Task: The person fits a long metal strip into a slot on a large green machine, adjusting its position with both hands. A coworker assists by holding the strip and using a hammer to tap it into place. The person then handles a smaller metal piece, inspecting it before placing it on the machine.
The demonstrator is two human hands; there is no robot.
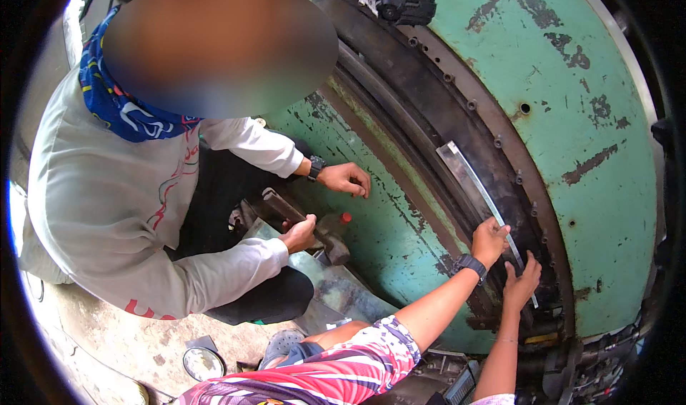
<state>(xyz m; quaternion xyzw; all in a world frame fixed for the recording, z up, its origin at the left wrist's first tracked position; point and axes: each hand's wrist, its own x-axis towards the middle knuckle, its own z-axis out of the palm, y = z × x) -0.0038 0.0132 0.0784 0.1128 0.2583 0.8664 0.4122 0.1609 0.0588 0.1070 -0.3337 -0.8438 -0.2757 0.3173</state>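
Though clear of the metal strip [481, 191], co-worker's [118, 208] hammer [334, 250] nearby

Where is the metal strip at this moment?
Head view, right of centre: the strip runs along the dark band, with the left hand and right hand at its lower half.

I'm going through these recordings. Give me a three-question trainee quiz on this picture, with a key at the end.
1. Multiple choice: what do the wearer's left hand and right hand both touch? A) a red cap; B) a slim metal strip; C) the co-worker's sleeve.
2. True or false: the co-worker is also holding that strip.
3. Fill in: around the wearer's left wrist is a dark ____.

Key: 1. B. 2. False; one of the co-worker's hands grips a dark tool. 3. Wristwatch.
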